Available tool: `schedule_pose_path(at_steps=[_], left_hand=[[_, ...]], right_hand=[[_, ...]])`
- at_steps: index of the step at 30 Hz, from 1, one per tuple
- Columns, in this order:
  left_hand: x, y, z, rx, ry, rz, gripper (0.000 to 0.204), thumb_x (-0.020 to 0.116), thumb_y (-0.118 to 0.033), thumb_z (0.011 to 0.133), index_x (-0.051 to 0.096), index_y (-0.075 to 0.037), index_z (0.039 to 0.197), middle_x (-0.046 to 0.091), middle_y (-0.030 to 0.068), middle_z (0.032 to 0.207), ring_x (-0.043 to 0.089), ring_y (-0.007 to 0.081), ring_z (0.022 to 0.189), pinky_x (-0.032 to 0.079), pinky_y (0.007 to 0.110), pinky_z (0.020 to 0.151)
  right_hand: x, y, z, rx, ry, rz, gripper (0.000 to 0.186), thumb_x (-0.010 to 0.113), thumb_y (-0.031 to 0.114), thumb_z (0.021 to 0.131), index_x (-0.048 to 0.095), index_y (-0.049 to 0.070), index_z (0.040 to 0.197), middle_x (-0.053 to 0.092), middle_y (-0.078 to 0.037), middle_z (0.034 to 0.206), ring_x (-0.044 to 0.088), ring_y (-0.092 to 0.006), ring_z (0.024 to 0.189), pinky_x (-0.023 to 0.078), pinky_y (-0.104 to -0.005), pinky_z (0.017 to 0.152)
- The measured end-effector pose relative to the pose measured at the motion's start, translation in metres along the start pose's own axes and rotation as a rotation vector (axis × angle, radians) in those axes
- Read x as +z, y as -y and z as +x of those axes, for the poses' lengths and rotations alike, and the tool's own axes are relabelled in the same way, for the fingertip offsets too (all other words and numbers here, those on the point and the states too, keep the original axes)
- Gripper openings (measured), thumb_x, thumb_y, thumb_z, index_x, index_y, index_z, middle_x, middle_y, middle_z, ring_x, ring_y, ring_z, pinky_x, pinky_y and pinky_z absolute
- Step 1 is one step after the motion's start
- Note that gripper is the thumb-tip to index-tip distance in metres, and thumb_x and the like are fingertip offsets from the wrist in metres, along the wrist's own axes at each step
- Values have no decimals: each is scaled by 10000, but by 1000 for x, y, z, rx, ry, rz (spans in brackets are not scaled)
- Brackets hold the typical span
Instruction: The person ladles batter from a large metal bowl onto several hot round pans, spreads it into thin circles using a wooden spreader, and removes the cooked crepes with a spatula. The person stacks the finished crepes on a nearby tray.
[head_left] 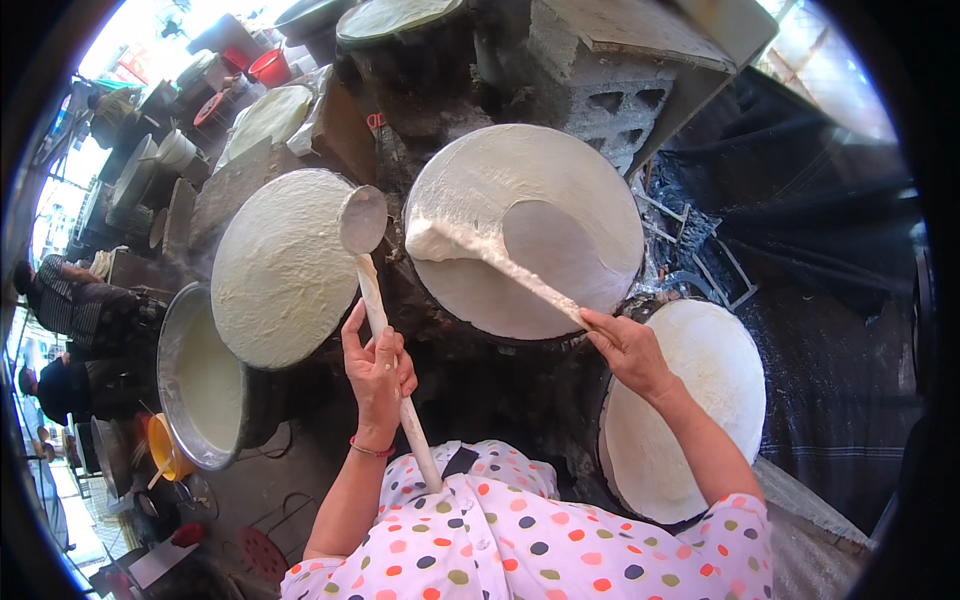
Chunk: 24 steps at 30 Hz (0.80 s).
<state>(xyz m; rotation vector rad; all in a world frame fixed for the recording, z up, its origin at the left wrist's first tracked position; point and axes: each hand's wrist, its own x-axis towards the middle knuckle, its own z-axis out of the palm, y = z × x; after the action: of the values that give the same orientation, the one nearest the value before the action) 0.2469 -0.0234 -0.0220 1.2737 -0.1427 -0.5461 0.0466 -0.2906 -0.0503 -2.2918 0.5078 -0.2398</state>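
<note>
My left hand (376, 378) is wrapped around the long, thick handle of a ladle (363, 222). The round metal bowl points away from me, between two griddles, and the handle's near end reaches my shirt. In my right hand (632, 352) is the thin stick of a batter-coated spreader (535, 284), gripped at its near end. Its far end rests in the pale batter (470, 170) on the middle round griddle (490, 300). That batter curves around a smoother, greyer patch. Another griddle (285, 268) at the left is covered with a bumpy layer of batter.
At the left, a deep metal basin (163, 385) holds pale liquid batter, with an orange bucket (168, 447) beside it. A third round griddle (690, 400) lies close by my right forearm. Concrete blocks (620, 105) stand behind the middle griddle. Dark sheeting (800, 270) hangs at the right.
</note>
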Motion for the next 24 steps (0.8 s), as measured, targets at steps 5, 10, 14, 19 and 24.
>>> schedule_pose_path(at_steps=[5,10,14,19,24], left_hand=[[2,-5,17,-18,111,-52,478,523,-161,974,305,-181,1399,469,20,766,378,28,464,313,158,355],[-31,-21,22,-29,200,-24,475,516,-168,979,307,-193,1404,466,15,773,373,25,464,305,157,356],[-72,-36,28,-30,220,-63,467,506,-168,983,307,-203,1404,462,7,774,367,24,459,307,159,355],[-123,-63,31,-7,207,-39,469,513,-179,981,299,-205,1398,456,-4,754,365,27,451,304,166,357],[-165,-79,33,17,203,-49,460,506,-166,982,305,-205,1394,465,-1,757,354,26,445,298,170,362]], right_hand=[[89,12,-5,56,-508,117,321,580,212,913,612,146,1226,628,-179,790,632,-358,733,504,-375,633],[105,87,-84,280,-220,-149,390,568,196,922,536,147,1307,589,-152,790,607,-371,696,494,-441,649],[180,121,-35,350,-533,307,356,514,164,949,528,103,1300,631,-205,975,637,-370,880,503,-386,746],[285,161,121,339,-761,417,360,420,242,983,529,57,1272,623,-194,852,610,-320,752,475,-406,698],[332,197,129,664,-746,611,262,421,241,978,540,47,1107,626,-249,936,573,-461,911,455,-492,771]])
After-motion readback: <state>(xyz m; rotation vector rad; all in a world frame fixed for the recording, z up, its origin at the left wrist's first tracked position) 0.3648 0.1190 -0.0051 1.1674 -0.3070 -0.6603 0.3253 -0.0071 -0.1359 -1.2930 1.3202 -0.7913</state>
